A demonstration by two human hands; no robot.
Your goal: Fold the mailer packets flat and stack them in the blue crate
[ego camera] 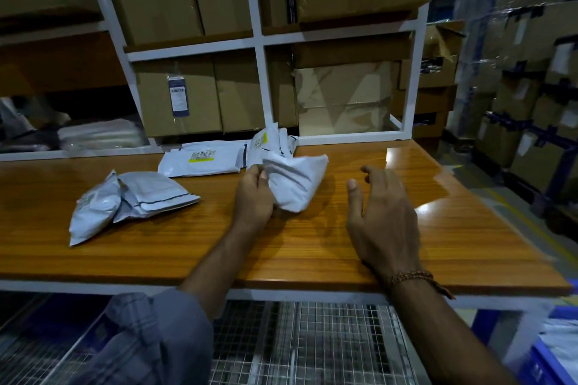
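Observation:
My left hand (255,194) grips the near left edge of a crumpled white mailer packet (297,181) on the wooden table (187,247). My right hand (383,212) hovers over the table to the right of that packet, fingers loosely spread, holding nothing. A flat packet with a yellow-striped label (200,161) lies behind, and another upright packet (269,142) leans at the back. Two puffy packets (125,200) overlap at the left. The blue crate (553,359), holding white packets, shows at the bottom right below table level.
White shelving (259,40) packed with cardboard boxes rises right behind the table. A wire mesh shelf (312,344) sits under the table. Wrapped pallets of boxes (525,72) stand across the aisle at right.

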